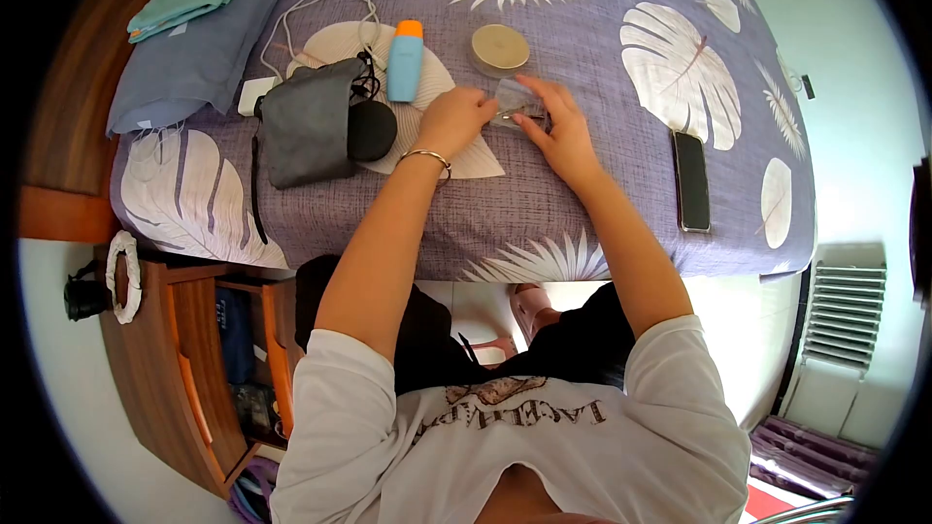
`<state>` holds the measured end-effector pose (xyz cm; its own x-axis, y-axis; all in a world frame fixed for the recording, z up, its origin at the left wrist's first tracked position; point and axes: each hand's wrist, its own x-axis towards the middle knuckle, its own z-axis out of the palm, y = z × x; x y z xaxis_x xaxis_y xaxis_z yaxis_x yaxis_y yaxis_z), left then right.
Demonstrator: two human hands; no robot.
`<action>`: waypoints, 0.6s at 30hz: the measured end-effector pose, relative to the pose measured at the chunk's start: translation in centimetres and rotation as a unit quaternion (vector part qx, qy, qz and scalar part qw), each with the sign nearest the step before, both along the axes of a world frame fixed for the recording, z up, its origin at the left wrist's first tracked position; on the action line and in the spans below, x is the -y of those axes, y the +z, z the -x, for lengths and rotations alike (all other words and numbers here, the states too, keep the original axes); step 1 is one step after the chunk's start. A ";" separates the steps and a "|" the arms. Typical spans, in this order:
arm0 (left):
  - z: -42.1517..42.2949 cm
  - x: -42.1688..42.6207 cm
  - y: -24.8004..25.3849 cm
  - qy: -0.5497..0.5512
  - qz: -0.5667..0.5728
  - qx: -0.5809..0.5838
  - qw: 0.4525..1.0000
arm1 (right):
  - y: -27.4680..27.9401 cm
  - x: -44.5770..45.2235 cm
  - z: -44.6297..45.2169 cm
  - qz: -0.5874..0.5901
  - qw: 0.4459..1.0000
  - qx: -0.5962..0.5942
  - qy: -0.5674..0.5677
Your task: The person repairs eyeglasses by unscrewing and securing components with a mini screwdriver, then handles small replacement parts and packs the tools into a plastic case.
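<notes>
Both hands are together over the patterned bedspread. My left hand, with a bracelet at the wrist, has its fingers closed on the left edge of a small clear plastic bag. My right hand grips the bag's right side between thumb and fingers. Something small and shiny shows in the bag, too small to name. Just above the bag lies a round gold-lidded tin. A blue bottle with an orange cap lies above my left hand.
Left of my hands are a grey pouch, a round black item, a white charger with a cable, and folded clothes. A phone lies at the right. The bed's front edge is near my legs.
</notes>
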<state>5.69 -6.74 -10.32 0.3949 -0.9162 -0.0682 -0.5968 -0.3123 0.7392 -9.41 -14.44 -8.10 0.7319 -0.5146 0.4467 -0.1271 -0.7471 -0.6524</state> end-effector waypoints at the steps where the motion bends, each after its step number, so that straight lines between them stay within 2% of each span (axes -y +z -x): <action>1: 0.2 0.1 -0.2 0.007 0.026 -0.004 1.000 | 0.0 -0.1 0.0 0.010 1.000 0.002 0.004; 6: 0.6 0.2 -0.6 0.027 0.044 0.023 0.998 | -0.4 -0.2 0.4 0.018 1.000 -0.005 0.020; 9: -0.4 -0.1 -1.1 -0.001 0.099 -0.036 0.994 | -0.3 -0.7 0.8 0.012 1.000 -0.023 0.014; 11: -1.0 -0.4 -0.7 0.011 0.101 -0.244 0.964 | -0.4 -0.8 1.0 0.017 0.999 -0.032 0.008; 12: -1.0 -0.4 -0.6 0.011 0.102 -0.244 0.964 | -0.6 -0.7 1.1 0.011 0.999 -0.039 0.013; 14: -1.0 -0.8 0.3 0.046 0.063 -0.327 0.942 | -1.0 -0.4 1.3 0.005 0.999 -0.045 0.018; 15: -0.8 -0.7 0.1 0.046 0.063 -0.327 0.942 | -1.4 -0.3 1.4 0.033 0.998 -0.045 0.021; 17: -0.4 -0.2 -0.6 0.029 0.096 -0.208 0.973 | -1.5 -0.3 1.4 0.058 0.997 -0.044 0.025; 18: -0.4 -0.2 -0.9 0.029 0.094 -0.208 0.973 | -1.5 -0.3 1.4 0.061 0.997 -0.041 0.027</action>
<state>6.05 -6.56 -11.25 0.4209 -0.9047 -0.0662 -0.2193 -0.1723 0.9603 -10.85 -14.10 -9.63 0.7940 -0.4184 0.4410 -0.1331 -0.8275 -0.5455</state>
